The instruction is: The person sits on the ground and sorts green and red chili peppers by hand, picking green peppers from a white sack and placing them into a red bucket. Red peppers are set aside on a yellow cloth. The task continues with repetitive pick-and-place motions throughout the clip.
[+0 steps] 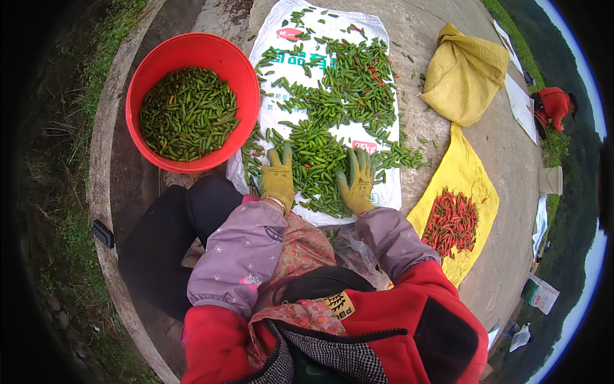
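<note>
Both hands wear yellow work gloves with greenish fingers. My left hand [277, 178] rests at the left side of a heap of green chili peppers [316, 153], its fingers stretched forward. On the heap's right side lies my right hand [357, 184], fingers extended and slightly apart. The peppers between the hands touch both gloves; neither hand grips any that I can see. Under them is a white woven sack [263, 115] spread flat, with more green peppers and a few red ones scattered toward its far end.
A red bucket [250, 89] holding green peppers stands at the left. To the right, red peppers [451, 224] lie on a yellow sack [462, 157], beyond which is a bulging yellow sack [467, 73]. Far right, a person in red [554, 106] bends down near a pale bucket [551, 181].
</note>
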